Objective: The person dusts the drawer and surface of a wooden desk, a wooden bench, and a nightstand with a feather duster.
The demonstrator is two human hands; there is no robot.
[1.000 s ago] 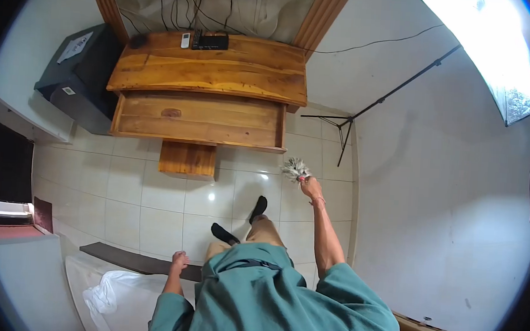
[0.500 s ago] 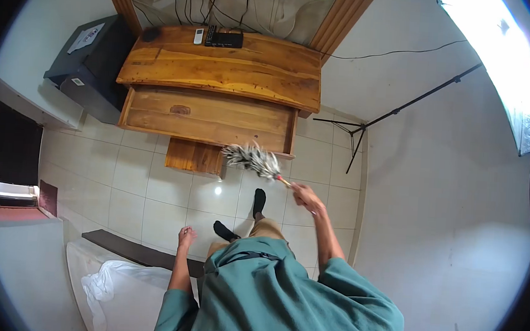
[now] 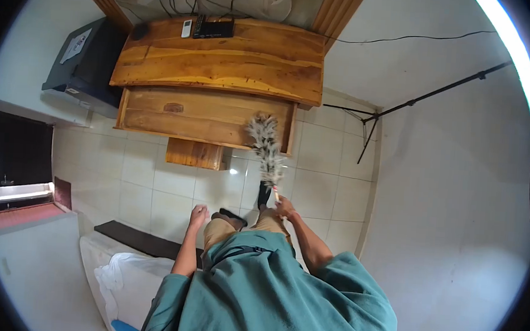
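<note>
My right hand (image 3: 285,208) is closed around the short handle of a feather duster (image 3: 267,150) with grey and white feathers. The duster points away from me, and its tip reaches over the front of a pulled-out wooden drawer (image 3: 201,116). Whether the feathers touch the wood I cannot tell. My left hand (image 3: 199,215) hangs in front of my left thigh with its fingers curled and nothing visible in them. Above the drawer is the wooden desk top (image 3: 223,60).
A white remote (image 3: 186,28) and a black box (image 3: 215,28) lie at the back of the desk. Left of it stands a dark cabinet (image 3: 83,63). A black tripod stand (image 3: 374,116) is on the right. Behind me on the left is a bed with a white cloth (image 3: 127,278).
My right hand has drawn back toward my body, and the duster has swung from pointing left to pointing forward over the drawer. My feet and view have shifted slightly.
</note>
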